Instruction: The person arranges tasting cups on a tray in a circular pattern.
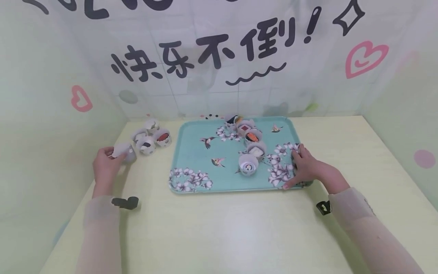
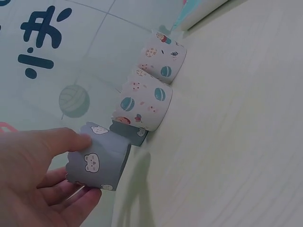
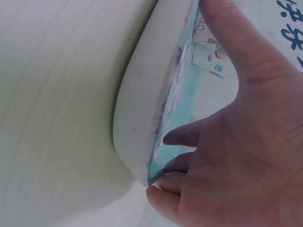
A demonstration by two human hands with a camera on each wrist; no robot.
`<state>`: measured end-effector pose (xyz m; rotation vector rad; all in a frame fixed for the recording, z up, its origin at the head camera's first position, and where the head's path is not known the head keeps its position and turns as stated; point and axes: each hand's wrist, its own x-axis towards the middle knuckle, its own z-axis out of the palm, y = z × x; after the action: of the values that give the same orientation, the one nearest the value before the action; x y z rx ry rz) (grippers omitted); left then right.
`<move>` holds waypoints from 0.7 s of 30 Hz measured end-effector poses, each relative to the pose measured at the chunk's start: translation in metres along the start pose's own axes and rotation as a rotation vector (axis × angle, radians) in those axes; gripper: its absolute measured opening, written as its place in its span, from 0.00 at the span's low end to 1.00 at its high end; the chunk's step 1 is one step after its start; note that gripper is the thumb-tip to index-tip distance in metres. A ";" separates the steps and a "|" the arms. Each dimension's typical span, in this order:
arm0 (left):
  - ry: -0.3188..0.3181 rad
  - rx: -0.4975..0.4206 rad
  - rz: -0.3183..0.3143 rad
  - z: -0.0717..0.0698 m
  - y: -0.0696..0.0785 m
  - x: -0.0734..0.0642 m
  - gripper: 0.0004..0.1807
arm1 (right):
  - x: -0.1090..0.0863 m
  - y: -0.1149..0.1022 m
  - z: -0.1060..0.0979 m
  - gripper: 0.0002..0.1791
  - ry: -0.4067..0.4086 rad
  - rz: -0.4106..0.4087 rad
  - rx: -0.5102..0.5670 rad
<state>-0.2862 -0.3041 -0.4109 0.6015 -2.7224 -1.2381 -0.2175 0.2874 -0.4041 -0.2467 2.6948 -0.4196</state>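
At the left of the table, my left hand [image 1: 105,164] grips a grey paper baking cup [image 2: 102,158] with white bear faces, thumb on one side and fingers on the other. Just beyond it stand several more paper cups, among them a white one [image 2: 144,99] with coloured prints and one with a red filling [image 1: 164,137]. My right hand [image 1: 309,167] rests on the right rim of a turquoise tray [image 1: 191,152], its thumb and fingers spread along the edge. A slanting row of filled paper cups stands on the tray, the nearest a white cup [image 1: 248,167].
The tray is printed with birds and blossoms and lies near the back of the pale wooden table [image 1: 219,228]. Behind it rises a wall [image 1: 205,91] with large dark lettering. Side panels [image 1: 410,114] with hearts and dots flank the table.
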 end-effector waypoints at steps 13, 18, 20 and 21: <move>-0.020 -0.012 0.090 -0.003 0.023 -0.014 0.41 | 0.000 -0.001 0.000 0.77 -0.008 -0.014 -0.001; -0.020 -0.010 0.132 -0.004 0.035 -0.021 0.40 | 0.001 0.000 -0.001 0.78 -0.017 -0.014 -0.008; -0.019 -0.008 0.155 -0.004 0.041 -0.025 0.39 | 0.002 0.000 -0.001 0.78 -0.017 -0.015 -0.009; -0.020 -0.011 0.165 -0.004 0.044 -0.028 0.38 | 0.001 0.000 -0.001 0.78 -0.018 -0.015 -0.008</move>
<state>-0.2736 -0.2704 -0.3735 0.3566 -2.7146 -1.2247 -0.2193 0.2877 -0.4038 -0.2723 2.6793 -0.4091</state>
